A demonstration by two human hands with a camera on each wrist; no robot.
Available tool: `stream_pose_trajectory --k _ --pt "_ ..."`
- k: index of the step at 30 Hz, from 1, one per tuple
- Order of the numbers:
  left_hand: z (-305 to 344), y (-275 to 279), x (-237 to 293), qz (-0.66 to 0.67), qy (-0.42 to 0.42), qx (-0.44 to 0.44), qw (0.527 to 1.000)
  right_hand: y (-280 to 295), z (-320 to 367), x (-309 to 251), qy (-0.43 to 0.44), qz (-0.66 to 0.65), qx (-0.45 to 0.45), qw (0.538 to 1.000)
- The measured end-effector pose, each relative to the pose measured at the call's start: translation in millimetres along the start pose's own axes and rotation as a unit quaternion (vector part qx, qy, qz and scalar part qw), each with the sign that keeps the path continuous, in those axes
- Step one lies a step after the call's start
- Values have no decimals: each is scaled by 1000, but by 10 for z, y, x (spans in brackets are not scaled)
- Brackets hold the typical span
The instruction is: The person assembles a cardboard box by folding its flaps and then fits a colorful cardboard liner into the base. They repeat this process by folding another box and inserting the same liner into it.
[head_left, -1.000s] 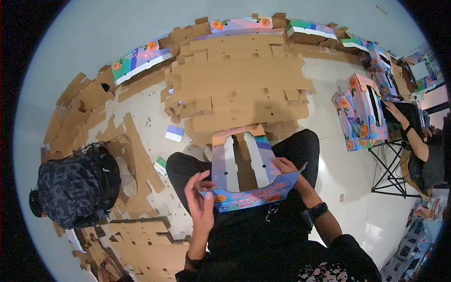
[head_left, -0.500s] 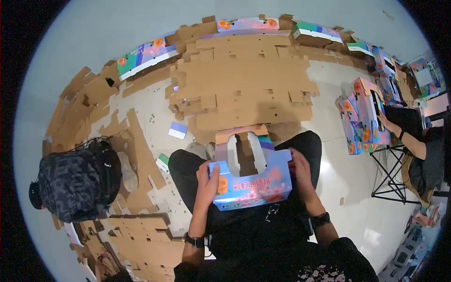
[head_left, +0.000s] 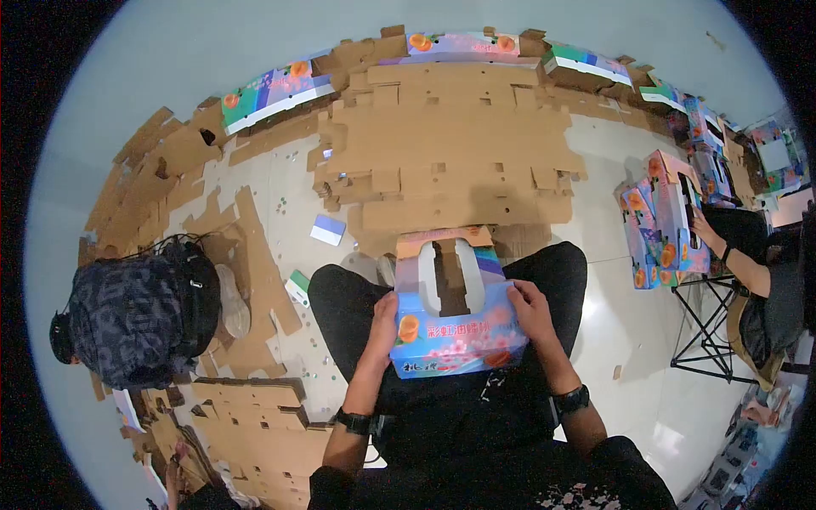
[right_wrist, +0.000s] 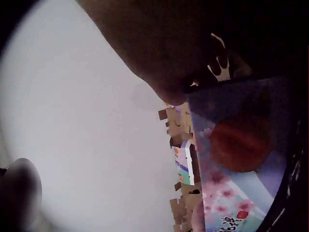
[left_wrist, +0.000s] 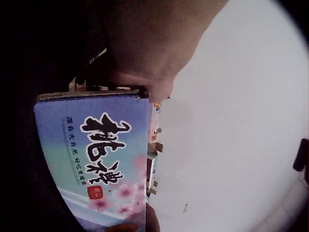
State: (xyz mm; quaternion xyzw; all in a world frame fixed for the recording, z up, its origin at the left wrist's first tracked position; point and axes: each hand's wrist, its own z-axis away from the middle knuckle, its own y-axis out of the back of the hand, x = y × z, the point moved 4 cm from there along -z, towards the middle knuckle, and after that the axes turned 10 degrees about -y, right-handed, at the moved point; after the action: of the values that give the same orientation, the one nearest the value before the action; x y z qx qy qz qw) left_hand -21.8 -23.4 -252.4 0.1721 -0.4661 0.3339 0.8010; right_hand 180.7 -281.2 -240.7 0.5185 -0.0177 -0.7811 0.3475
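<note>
On the lap of the seated person sits a printed cardboard gift box (head_left: 463, 344), blue, pink and purple with peaches, blossoms and red lettering. Its folded top has a long opening with white inner edges. My left hand (head_left: 382, 330) grips the box's left side near the front corner. The right hand (head_left: 533, 316) holds the opposite corner, thumb on the top edge and fingers down the side. In the left wrist view the box's end panel (left_wrist: 96, 159) shows dark characters beside pink blossoms. A peach print (right_wrist: 241, 142) fills much of the panel in the right wrist view.
Flattened cardboard (head_left: 450, 127) covers the floor ahead, with printed boxes (head_left: 463, 47) along the wall. A dark backpack (head_left: 140, 314) lies at left, near a cardboard stack (head_left: 246, 425). At right, another person's hand (head_left: 705, 229) touches boxes (head_left: 654, 221) on a folding stool (head_left: 710, 327).
The box's raised front flap has been folded down, and its lettered panel now faces up. Both hands moved from the loose flap to the box's two sides.
</note>
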Motion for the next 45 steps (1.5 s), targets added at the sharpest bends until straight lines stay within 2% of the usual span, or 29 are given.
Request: stream_pose_trajectory --k 3,7,9,10,13,16,18,19,22,24,26,27,28,30,32,34,37,38,39,40,41,43,45 --pt "-87 48 -155 -2 -10 -4 1000 -20 -42 63 2 -22 3 1000" --pt "-14 7 13 -24 -23 16 999 -33 -97 191 6 -9 12 1000" --pt "-178 65 -234 -15 -3 -59 998 -41 -140 262 -13 9 17 1000" --pt "-203 52 -194 -9 3 -94 996 -53 -177 266 -24 15 11 1000" --pt "-184 -9 -76 -16 -25 21 999 -69 -222 228 -58 14 -11 998" --pt "-243 7 -323 26 63 38 997 -42 -120 230 -81 -41 -25 996" --pt "-210 -49 -253 68 98 -61 991 -61 -59 362 -60 -92 -10 994" --pt "-148 -68 -211 88 118 -108 983 -71 -82 399 -51 -74 -11 996" --pt "23 -57 35 117 123 -143 975 -116 -95 413 -41 -50 -29 997" --pt "153 -75 174 116 84 -120 982 -71 -78 153 -48 -70 -52 995" --pt "346 -107 293 144 66 -82 984 39 18 19 1 -25 -71 997" --pt "535 -128 357 147 27 -55 987 112 114 -59 25 -3 -82 996" --pt "742 -160 412 151 -12 -30 988 245 281 -307 87 71 -28 993" --pt "1185 -251 613 144 -97 11 985 535 843 -944 195 220 77 953" --pt "1467 -348 868 103 -192 34 975 703 1230 -1255 179 207 41 961" --pt "1541 -584 1099 76 -269 40 959 702 1632 -1402 274 265 -2 925" --pt "1362 -1204 1139 52 -369 36 927 659 1800 -1687 212 252 -40 944" --pt "1313 -1536 1093 105 -348 19 931 704 1659 -1588 182 293 -11 939" --pt "1252 -1810 1082 86 -351 -5 932 818 1489 -1486 177 333 60 924" --pt "1173 -2044 1132 2 -432 -29 901 998 1354 -1400 131 298 101 940" --pt "1116 -2333 1147 36 -428 -76 900 1207 1244 -1292 85 261 142 951" --pt "1115 -2678 1307 -110 -483 -104 863 1663 1100 -1030 152 133 198 959" --pt "972 -2953 1248 -126 -497 -256 820 2205 806 -673 136 107 256 951"
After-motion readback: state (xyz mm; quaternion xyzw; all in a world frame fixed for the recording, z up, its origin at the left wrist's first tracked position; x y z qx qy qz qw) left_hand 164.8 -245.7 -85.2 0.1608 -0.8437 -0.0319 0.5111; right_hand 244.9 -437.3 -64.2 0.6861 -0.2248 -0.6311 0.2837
